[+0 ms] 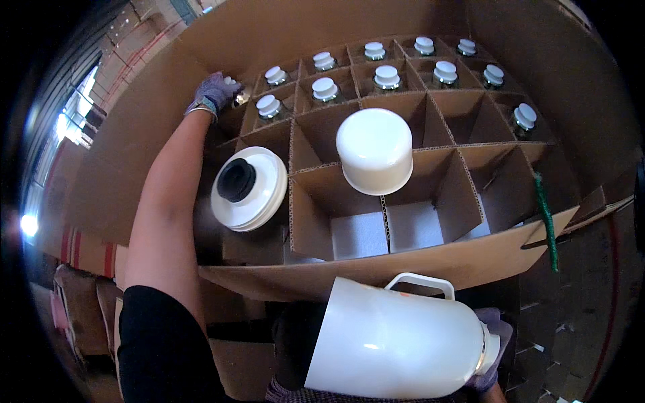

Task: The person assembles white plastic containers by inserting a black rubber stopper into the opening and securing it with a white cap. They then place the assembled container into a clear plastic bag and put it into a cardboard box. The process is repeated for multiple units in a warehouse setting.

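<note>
Left hand [213, 93], gloved, is at the far left corner of the carton [463, 243], and its fingers seem to be closed around the top of a bottle [239, 99], which the glove hides for the most part; right hand [494, 348], also gloved, grips the neck end of a white jug [396, 339]. The jug is at the person's side of the carton, just outside the near wall, and lies on its side: its long axis runs from left to right, with the wide end to the left, the neck to the right, and the handle [424, 285] toward the carton. So the bottle is ahead of the jug and to its left, while the neck points away from it, to the right. Left hand is nearer to the bottle, right hand to the jug, and they are well apart. Other bottles [387, 78] stand with white caps up in the cells farther from the person. On the dividers [384, 221] rest a white cup [374, 151], turned upside down, and a white lid [267, 191] with a black knob [236, 180], tilted. White sheet [359, 236] shows at the bottom of some near cells. A green cord [546, 221] hangs over the right corner. Around is a room with bright light at the left and more cardboard [87, 252]; what supports the carton, I cannot tell.
</note>
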A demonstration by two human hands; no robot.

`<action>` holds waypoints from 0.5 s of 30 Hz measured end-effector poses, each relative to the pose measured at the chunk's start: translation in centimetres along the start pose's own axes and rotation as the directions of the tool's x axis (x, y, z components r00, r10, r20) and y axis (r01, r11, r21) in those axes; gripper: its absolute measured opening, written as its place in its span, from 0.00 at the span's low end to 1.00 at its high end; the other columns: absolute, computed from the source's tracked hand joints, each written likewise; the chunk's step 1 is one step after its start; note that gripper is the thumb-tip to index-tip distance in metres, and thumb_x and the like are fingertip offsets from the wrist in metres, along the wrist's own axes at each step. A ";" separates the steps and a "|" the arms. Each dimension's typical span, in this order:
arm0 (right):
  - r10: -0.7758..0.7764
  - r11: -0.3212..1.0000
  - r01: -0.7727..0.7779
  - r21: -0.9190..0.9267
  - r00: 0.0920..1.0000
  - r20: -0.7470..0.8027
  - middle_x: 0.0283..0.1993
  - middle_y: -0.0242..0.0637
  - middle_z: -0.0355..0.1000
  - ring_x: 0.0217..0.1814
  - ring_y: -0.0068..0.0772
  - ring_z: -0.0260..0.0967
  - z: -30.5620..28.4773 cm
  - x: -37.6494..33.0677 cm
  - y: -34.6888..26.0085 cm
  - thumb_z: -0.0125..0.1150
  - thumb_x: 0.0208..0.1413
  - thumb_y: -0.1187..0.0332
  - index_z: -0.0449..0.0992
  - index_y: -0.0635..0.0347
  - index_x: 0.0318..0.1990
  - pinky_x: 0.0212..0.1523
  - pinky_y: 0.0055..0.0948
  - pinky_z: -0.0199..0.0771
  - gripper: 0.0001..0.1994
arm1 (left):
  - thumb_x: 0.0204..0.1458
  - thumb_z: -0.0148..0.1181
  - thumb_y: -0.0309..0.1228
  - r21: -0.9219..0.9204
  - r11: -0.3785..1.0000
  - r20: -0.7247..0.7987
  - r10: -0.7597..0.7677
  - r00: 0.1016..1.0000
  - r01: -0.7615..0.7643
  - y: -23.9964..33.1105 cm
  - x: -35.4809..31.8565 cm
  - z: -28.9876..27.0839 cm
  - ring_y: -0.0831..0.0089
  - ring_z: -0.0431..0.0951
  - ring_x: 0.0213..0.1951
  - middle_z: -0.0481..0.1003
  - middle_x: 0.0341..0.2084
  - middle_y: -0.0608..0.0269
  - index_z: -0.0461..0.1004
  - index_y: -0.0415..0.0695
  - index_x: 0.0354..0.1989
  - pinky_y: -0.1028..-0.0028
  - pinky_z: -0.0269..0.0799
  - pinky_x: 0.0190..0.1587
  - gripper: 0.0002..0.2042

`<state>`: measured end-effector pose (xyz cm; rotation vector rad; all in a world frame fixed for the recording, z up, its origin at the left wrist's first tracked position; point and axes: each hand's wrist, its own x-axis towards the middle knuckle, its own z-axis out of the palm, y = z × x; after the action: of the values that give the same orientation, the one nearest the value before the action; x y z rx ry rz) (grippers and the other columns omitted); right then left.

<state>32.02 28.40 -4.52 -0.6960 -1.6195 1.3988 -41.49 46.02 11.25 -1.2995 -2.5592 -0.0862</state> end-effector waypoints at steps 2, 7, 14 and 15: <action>-0.033 0.999 0.032 0.025 0.999 0.032 0.64 0.48 0.60 0.66 0.46 0.60 0.1 0.2 -0.3 0.66 0.47 0.39 0.56 0.63 0.65 0.64 0.48 0.61 0.47 | 0.44 0.65 0.61 -0.079 0.997 -0.265 -0.036 0.964 0.016 -1.4 -1.2 -4.5 0.47 0.75 0.56 0.75 0.53 0.40 0.76 0.41 0.51 0.55 0.71 0.57 0.36; -0.159 0.985 0.157 0.068 0.987 0.019 0.65 0.49 0.59 0.67 0.46 0.59 0.0 -0.1 -2.6 0.63 0.50 0.38 0.55 0.65 0.66 0.64 0.48 0.61 0.47 | 0.43 0.74 0.50 -0.388 0.887 -0.710 -0.112 0.696 -0.252 0.6 -13.4 -20.0 0.57 0.81 0.45 0.78 0.46 0.49 0.73 0.41 0.55 0.62 0.76 0.50 0.35; -0.141 0.964 0.222 0.144 0.893 -0.427 0.66 0.46 0.64 0.67 0.42 0.63 0.8 -2.6 -9.4 0.49 0.62 0.41 0.58 0.65 0.68 0.67 0.43 0.62 0.38 | 0.44 0.75 0.32 -0.479 0.624 -0.755 0.066 0.652 -0.617 6.5 -42.0 -28.4 0.72 0.81 0.39 0.77 0.36 0.58 0.59 0.45 0.69 0.74 0.79 0.37 0.42; -0.095 0.968 0.182 0.174 0.903 -0.419 0.68 0.46 0.62 0.69 0.43 0.61 -0.1 -3.2 -10.2 0.49 0.60 0.34 0.56 0.64 0.69 0.69 0.45 0.59 0.44 | 0.40 0.77 0.32 -0.475 0.610 -0.721 0.142 0.678 -0.634 6.4 -45.3 -28.4 0.73 0.80 0.38 0.77 0.36 0.60 0.58 0.43 0.70 0.74 0.78 0.38 0.47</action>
<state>34.84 23.52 4.53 -0.6794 -1.1507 1.2020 -4.90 9.36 26.15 -1.6980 -1.5832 -1.2914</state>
